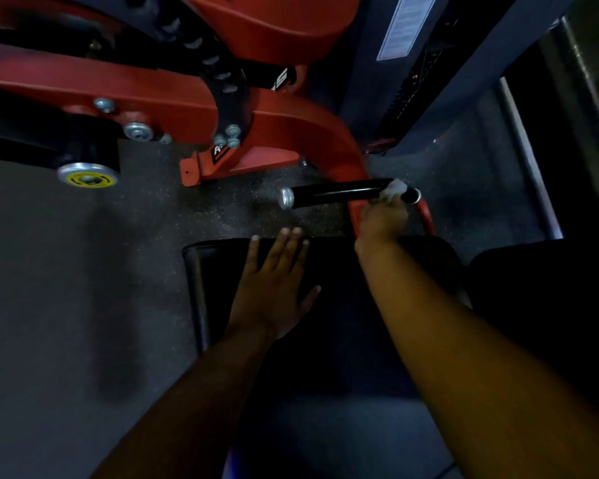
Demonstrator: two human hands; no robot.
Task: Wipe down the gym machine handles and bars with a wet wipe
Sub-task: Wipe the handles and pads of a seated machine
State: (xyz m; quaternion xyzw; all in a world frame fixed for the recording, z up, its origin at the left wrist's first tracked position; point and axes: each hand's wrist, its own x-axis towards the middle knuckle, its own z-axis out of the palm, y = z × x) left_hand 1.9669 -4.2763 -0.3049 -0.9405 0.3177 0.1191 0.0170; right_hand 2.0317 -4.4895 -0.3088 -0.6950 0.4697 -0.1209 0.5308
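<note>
The floor (66, 271) is dark rubber matting flecked with pale specks, dimly lit, with a brighter patch under the black handle (339, 194). The room is dark; at the upper right a tall dark panel carries a pale label (400, 27), and beyond it stands a shiny metal upright (529, 157) with blurred reflective surfaces further right.

The red machine frame (153, 88) fills the upper left, bolted together with silver bolts (138, 130), and a black arm on it ends in a round silver cap with a yellow disc (88, 177). A curved red bar (332, 140) sweeps down from the frame to the handle, which lies roughly level, its silver end cap (286, 198) pointing left.

The right hand (382, 219) is curled around the handle's right end, close to where it meets the red bar, and it pinches the white wet wipe (395, 190) against the black grip; the wipe shows as a crumpled white bunch above the knuckles.

The left hand (277, 281) lies flat with straight fingers, spread a little, on the black padded seat (218, 257), near the seat's far edge; the fingertips reach just to that edge. It holds nothing. The seat's left edge catches a thin line of light, and its near part fades into shadow between the two forearms
</note>
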